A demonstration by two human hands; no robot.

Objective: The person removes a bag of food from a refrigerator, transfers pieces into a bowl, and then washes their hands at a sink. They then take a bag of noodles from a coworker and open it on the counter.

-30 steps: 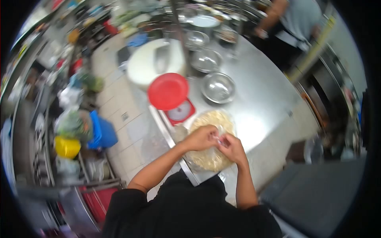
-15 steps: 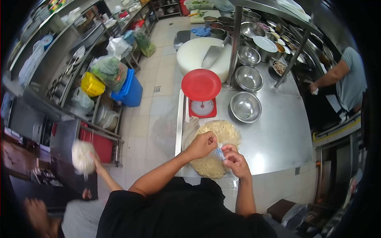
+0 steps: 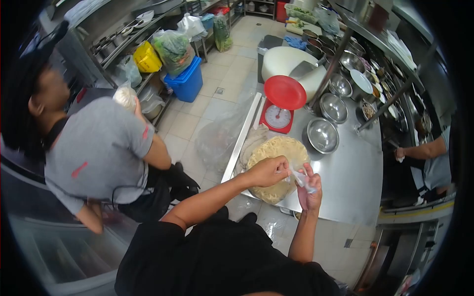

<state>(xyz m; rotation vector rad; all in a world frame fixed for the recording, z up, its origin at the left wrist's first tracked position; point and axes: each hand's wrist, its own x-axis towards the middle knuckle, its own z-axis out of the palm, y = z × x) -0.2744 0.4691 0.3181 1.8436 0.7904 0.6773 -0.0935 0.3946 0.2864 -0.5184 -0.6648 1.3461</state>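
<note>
Both of my hands are raised over a wide, pale mass of what looks like noodles (image 3: 279, 150) at the near end of the steel table. My left hand (image 3: 269, 171) is closed in a pinch on the edge of a thin clear plastic bag (image 3: 299, 176). Fingers of my right hand (image 3: 310, 192) curl around the bag's other part, which has bluish marks. Just beyond the noodles stands a red scale (image 3: 277, 117) with a red round pan (image 3: 285, 92) on top. A greyish cloth (image 3: 254, 143) lies left of the noodles.
Steel bowls (image 3: 322, 135) line the table right of the scale. Behind is a big white round block (image 3: 291, 64). A co-worker in grey (image 3: 101, 148) stands close on the left, holding a pale bag (image 3: 125, 97); another person's arm (image 3: 419, 152) is at right. A blue bin (image 3: 185, 81) stands on the floor.
The view has swung left, bringing the grey-shirted co-worker much more into view. The plastic bag now stretches between my hands, and my right hand has turned with its palm more upward.
</note>
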